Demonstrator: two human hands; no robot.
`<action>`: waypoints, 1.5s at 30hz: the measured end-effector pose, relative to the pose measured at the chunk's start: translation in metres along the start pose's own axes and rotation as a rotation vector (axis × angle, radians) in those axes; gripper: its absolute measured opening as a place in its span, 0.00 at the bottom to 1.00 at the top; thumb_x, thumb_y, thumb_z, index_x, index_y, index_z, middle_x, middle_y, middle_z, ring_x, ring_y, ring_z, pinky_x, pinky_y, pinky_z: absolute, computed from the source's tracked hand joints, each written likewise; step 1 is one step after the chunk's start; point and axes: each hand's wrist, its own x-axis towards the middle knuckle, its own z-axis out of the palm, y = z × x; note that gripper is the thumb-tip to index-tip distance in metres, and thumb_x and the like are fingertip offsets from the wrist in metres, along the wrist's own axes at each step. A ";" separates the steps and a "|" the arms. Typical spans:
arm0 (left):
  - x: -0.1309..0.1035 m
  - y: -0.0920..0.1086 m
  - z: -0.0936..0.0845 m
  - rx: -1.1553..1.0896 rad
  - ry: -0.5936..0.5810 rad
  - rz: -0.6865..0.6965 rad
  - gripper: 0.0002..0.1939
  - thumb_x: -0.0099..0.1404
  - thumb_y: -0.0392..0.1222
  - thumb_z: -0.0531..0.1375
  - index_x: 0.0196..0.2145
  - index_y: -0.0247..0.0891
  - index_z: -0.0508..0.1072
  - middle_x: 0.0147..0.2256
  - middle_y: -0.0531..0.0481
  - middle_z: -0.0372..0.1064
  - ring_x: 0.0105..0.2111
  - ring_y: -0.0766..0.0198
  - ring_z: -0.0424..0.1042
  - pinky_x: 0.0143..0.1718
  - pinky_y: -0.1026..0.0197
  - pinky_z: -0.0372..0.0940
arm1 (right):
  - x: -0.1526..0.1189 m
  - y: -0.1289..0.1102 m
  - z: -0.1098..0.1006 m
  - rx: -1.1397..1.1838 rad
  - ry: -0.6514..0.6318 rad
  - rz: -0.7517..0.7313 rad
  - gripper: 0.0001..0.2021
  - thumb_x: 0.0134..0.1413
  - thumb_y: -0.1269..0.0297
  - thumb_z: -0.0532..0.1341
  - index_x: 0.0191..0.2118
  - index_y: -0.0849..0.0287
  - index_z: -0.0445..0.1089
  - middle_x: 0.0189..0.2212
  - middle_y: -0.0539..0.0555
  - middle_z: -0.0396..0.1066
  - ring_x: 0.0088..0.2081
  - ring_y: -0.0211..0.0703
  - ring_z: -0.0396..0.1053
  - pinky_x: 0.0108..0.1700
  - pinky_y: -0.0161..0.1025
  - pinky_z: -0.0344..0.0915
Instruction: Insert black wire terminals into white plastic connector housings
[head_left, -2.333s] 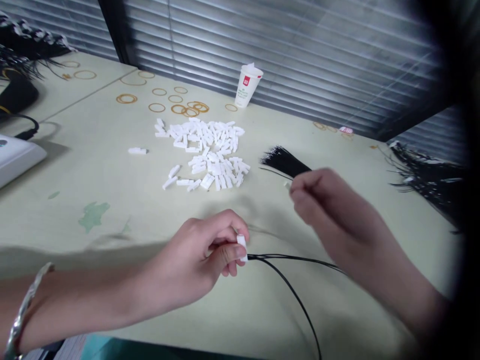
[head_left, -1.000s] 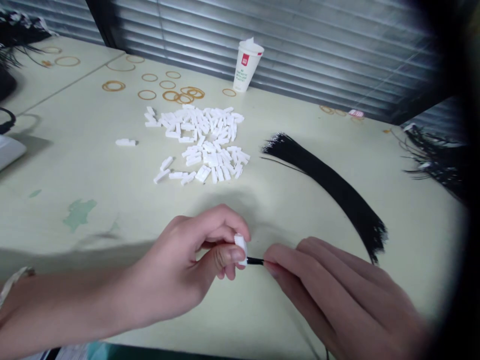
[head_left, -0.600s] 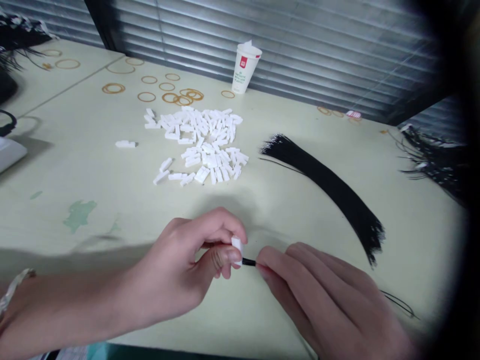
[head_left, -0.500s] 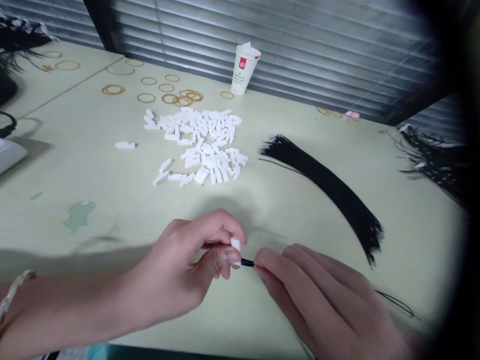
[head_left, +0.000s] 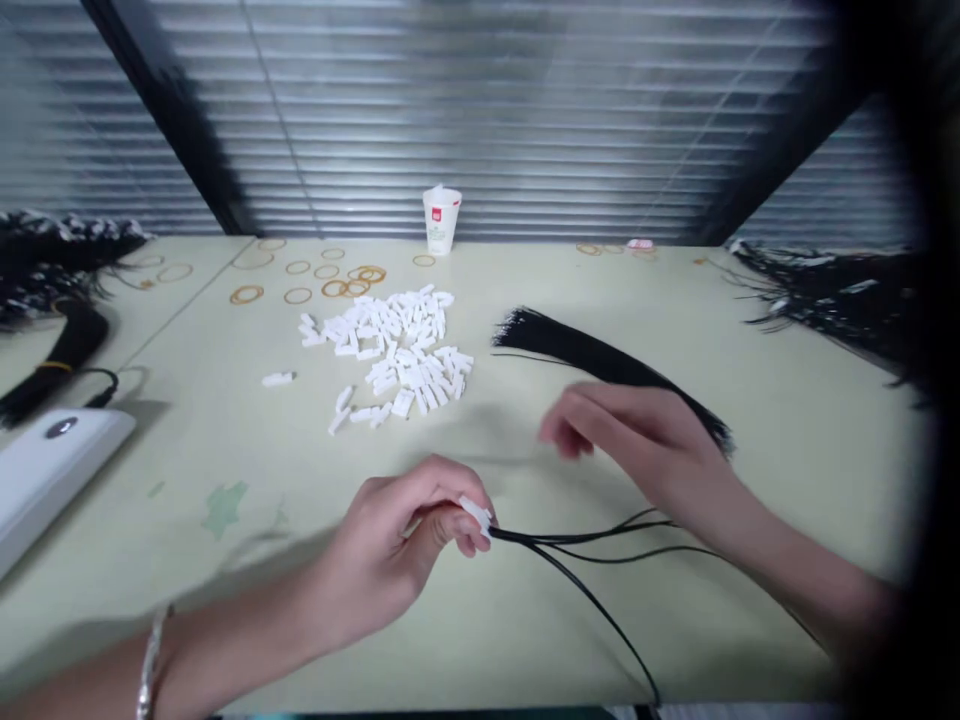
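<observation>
My left hand [head_left: 409, 540] is closed in a pinch around a small white plastic connector [head_left: 477, 515]. Several thin black wires [head_left: 570, 541] run out of the connector to the right, and one droops past the table's front edge. My right hand [head_left: 611, 425] is off the wires, raised between the connector pile and a bundle of black wires [head_left: 592, 345], partly covering the bundle. Its fingers are curled but smeared by motion, so whether they are closed on anything is unclear. Beyond my left hand lies the pile of white connectors [head_left: 405, 340].
A paper cup [head_left: 441, 222] stands by the blinds, with rubber bands [head_left: 345, 285] scattered to its left. On the left lie a white device [head_left: 64, 470] with a black cable and a banded wire bundle [head_left: 67, 350]. Wire heaps with white ends [head_left: 832, 295] lie at both sides.
My right hand has let go of the wires by the connector and moved up and away. My left hand keeps the connector, now tilted. The camera view has shifted, showing more to the left.
</observation>
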 end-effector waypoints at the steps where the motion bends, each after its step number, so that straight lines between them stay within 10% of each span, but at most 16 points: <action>1: 0.001 0.000 -0.001 0.010 -0.006 0.008 0.07 0.68 0.33 0.48 0.39 0.36 0.65 0.35 0.47 0.69 0.32 0.68 0.71 0.35 0.64 0.67 | 0.012 0.011 -0.001 -0.094 0.021 0.003 0.17 0.62 0.57 0.49 0.30 0.58 0.68 0.26 0.49 0.69 0.30 0.35 0.66 0.32 0.33 0.61; 8: 0.013 0.002 -0.005 0.140 0.067 -0.116 0.06 0.67 0.41 0.52 0.38 0.36 0.64 0.36 0.47 0.70 0.34 0.67 0.69 0.38 0.62 0.64 | 0.091 0.086 0.007 -0.496 0.070 -0.151 0.12 0.57 0.65 0.55 0.45 0.60 0.68 0.47 0.56 0.67 0.49 0.44 0.64 0.53 0.45 0.58; 18: 0.019 0.004 -0.005 -0.188 0.184 -0.256 0.09 0.63 0.43 0.59 0.38 0.37 0.64 0.33 0.50 0.70 0.34 0.66 0.70 0.41 0.61 0.64 | 0.121 0.094 0.019 -0.670 0.011 -0.248 0.13 0.59 0.61 0.55 0.44 0.63 0.66 0.43 0.56 0.67 0.45 0.41 0.66 0.47 0.46 0.64; 32: 0.017 -0.010 -0.009 -0.426 0.230 -0.383 0.06 0.61 0.38 0.60 0.36 0.36 0.68 0.36 0.47 0.72 0.39 0.64 0.70 0.49 0.59 0.62 | 0.111 0.070 0.012 -0.576 0.198 -0.130 0.12 0.60 0.60 0.53 0.39 0.64 0.66 0.31 0.51 0.68 0.30 0.34 0.66 0.35 0.36 0.64; 40: 0.016 -0.012 -0.007 -0.464 0.283 -0.345 0.04 0.61 0.37 0.60 0.34 0.34 0.69 0.40 0.47 0.68 0.41 0.64 0.67 0.51 0.57 0.61 | 0.079 -0.024 0.001 -0.586 0.544 -0.385 0.11 0.62 0.72 0.45 0.42 0.58 0.63 0.32 0.51 0.67 0.36 0.41 0.60 0.41 0.38 0.56; 45: 0.015 -0.011 -0.005 -0.493 0.288 -0.330 0.03 0.62 0.37 0.59 0.34 0.36 0.68 0.34 0.52 0.64 0.38 0.67 0.66 0.49 0.58 0.61 | 0.019 -0.033 0.045 -0.465 0.227 -0.545 0.08 0.56 0.74 0.52 0.41 0.61 0.62 0.32 0.51 0.68 0.33 0.38 0.60 0.32 0.33 0.56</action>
